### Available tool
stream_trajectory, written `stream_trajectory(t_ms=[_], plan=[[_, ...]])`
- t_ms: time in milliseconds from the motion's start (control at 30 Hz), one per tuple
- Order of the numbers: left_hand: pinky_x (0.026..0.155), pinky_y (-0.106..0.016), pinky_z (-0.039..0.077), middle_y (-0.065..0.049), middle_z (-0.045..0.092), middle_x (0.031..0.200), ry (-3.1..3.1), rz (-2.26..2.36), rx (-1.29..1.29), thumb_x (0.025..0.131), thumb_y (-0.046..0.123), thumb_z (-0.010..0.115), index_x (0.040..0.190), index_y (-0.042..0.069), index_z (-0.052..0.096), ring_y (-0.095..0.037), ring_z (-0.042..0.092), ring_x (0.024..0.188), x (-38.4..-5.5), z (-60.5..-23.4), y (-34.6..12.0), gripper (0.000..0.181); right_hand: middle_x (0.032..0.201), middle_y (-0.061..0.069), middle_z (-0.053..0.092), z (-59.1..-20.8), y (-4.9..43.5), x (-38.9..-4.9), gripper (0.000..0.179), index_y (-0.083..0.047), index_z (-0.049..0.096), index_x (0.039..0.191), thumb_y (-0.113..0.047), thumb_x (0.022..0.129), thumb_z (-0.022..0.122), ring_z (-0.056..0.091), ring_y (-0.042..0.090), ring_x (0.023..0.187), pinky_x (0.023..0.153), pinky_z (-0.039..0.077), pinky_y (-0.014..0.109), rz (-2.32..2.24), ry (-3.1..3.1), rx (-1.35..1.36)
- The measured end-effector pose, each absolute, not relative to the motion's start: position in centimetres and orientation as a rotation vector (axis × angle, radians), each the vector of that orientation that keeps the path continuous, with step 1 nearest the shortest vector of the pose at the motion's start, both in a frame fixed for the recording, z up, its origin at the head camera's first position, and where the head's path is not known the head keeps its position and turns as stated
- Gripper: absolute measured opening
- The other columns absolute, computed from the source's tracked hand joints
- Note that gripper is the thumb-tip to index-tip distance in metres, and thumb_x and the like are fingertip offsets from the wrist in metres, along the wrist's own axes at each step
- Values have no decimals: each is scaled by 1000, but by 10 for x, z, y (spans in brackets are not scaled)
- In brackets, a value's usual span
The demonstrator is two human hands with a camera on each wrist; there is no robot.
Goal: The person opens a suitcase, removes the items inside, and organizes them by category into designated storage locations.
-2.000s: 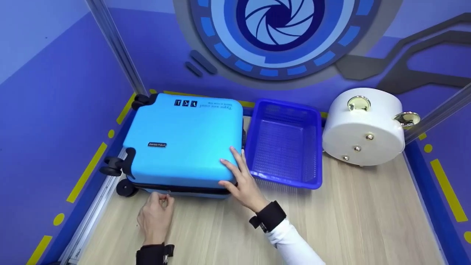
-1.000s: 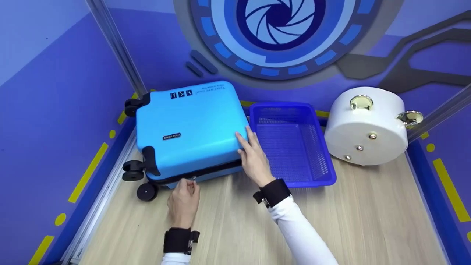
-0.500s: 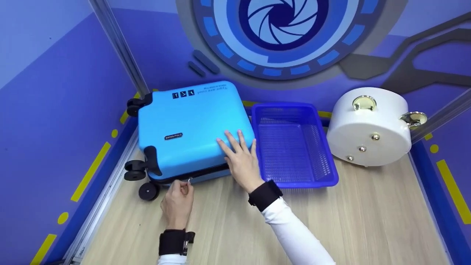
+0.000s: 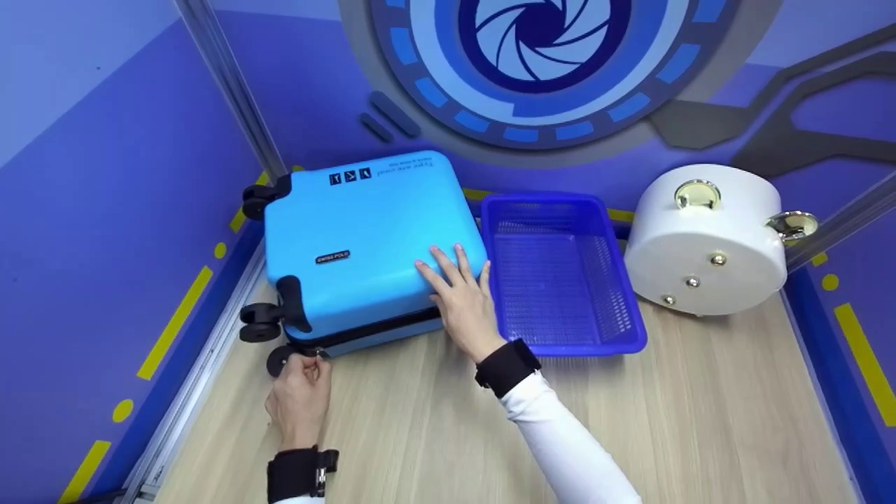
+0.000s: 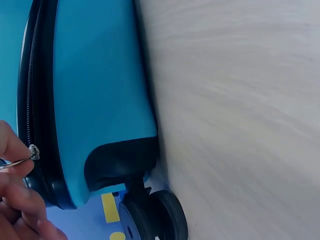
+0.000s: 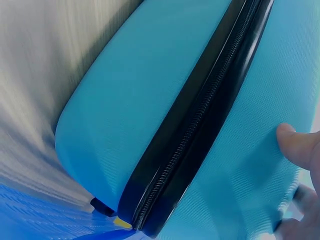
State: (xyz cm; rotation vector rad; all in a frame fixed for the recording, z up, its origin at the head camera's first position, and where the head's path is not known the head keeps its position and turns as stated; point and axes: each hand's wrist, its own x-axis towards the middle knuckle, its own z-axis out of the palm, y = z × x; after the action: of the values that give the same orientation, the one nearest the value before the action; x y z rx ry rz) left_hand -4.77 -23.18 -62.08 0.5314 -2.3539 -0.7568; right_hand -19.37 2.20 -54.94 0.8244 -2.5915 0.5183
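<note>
A light blue hard-shell suitcase (image 4: 371,231) lies flat on the wooden table, its black zipper band (image 6: 195,120) running along the near side. At the near left corner, my left hand (image 4: 301,399) pinches the metal zipper pull (image 5: 14,163) between thumb and finger. The slider (image 5: 34,151) sits on the zipper by the black corner guard (image 5: 125,160). Zipper teeth look meshed in both wrist views. My right hand (image 4: 465,308) rests with spread fingers on the suitcase's near right corner, the thumb (image 6: 295,145) pressing its side.
Against the suitcase's right side stands a blue plastic basket (image 4: 640,336). Farther right is a white drum-shaped case (image 4: 707,238) with gold-coloured fittings. Black caster wheels (image 4: 259,322) stick out at the suitcase's left, near the blue wall (image 4: 105,210).
The suitcase has shifted right and turned slightly, beside the basket. My left hand went right, then slid the zipper pull back left towards the wheels. My right hand moved along the near right corner.
</note>
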Motion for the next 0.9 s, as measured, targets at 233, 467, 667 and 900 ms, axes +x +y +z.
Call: stream_trajectory(t_ms=[233, 467, 667, 900], plan=[[43, -43, 42, -2, 59, 65, -2323, -670, 374, 82, 6, 74, 78, 7, 64, -22, 55, 49, -39, -622, -220, 10, 168, 1, 33, -547, 25, -201, 64, -27, 52, 153, -8, 95, 70, 16, 37, 158, 119, 8, 72, 723, -2611, 852], [43, -38, 41, -4, 65, 63, -2384, -632, 343, 79, 5, 76, 79, 7, 68, -19, 55, 47, -25, -620, -188, 8, 170, 10, 28, -550, 32, -209, 58, -21, 49, 156, 0, 102, 56, 16, 43, 157, 120, 20, 68, 836, -2615, 869], [43, -37, 45, -4, 69, 67, -2351, -672, 278, 78, 6, 76, 79, 8, 67, -20, 62, 50, -21, -622, -152, 10, 172, 16, 17, -542, 41, -222, 65, -13, 45, 158, 12, 99, 52, 5, 45, 157, 122, 22, 62, 1078, -2657, 920], [44, -33, 40, 5, 56, 63, -2351, -689, 261, 81, 5, 77, 79, 10, 66, -12, 53, 49, -18, -627, -145, 13, 175, 9, 8, -535, 39, -222, 71, -17, 37, 162, 4, 98, 58, -3, 37, 159, 125, 12, 59, 1122, -2757, 886]])
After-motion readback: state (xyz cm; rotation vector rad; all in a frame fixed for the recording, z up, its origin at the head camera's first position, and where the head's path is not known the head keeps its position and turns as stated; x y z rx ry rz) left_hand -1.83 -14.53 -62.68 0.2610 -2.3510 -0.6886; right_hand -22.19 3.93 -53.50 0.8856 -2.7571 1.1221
